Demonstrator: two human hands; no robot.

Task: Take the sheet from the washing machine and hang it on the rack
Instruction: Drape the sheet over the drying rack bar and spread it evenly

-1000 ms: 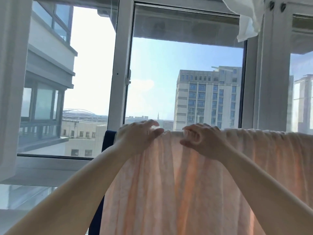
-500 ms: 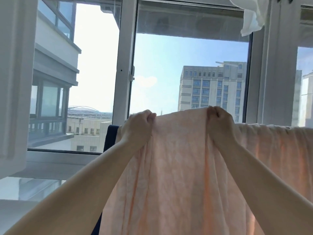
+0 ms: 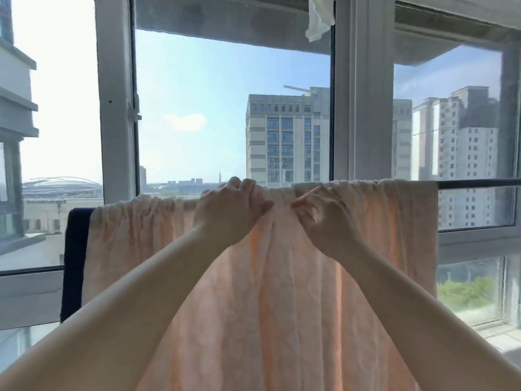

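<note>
Balcony window bay, white metal frames [image 3: 362, 108], high-rise blocks and hazy sky beyond the glass. A scrap of white cloth [image 3: 317, 19] hangs from above the frame at top.

Thin dark horizontal rail of the drying rack [image 3: 479, 183] runs left to right in front of the panes; bare only at the right end. The pale peach, crinkled cotton-like sheet [image 3: 282, 306] is already draped over it, backlit, hanging in long vertical folds. Its top edge is gathered into small pleats along the rail. Behind its left edge, a dark navy cloth panel [image 3: 74, 263] shows.

Left hand [image 3: 229, 213]: fingers curled over the sheet's top fold at the rail, thumb pointing right, gripping a bunch of fabric. Right hand [image 3: 324, 218]: fingers bent, thumb and forefinger pinching the fabric just below the rail. The hands sit close together, nearly touching, at mid-span.

Key relation: the sheet's long axis follows the rail, and the bunching lies directly between and under the two hands. Judgement: spreading calls for the hands to part along the rail, left hand leftward, right hand toward the bare end. Fabric looks light and limp; likely to slide easily on the smooth rail, so an uneven pull could drag it off one side.
</note>
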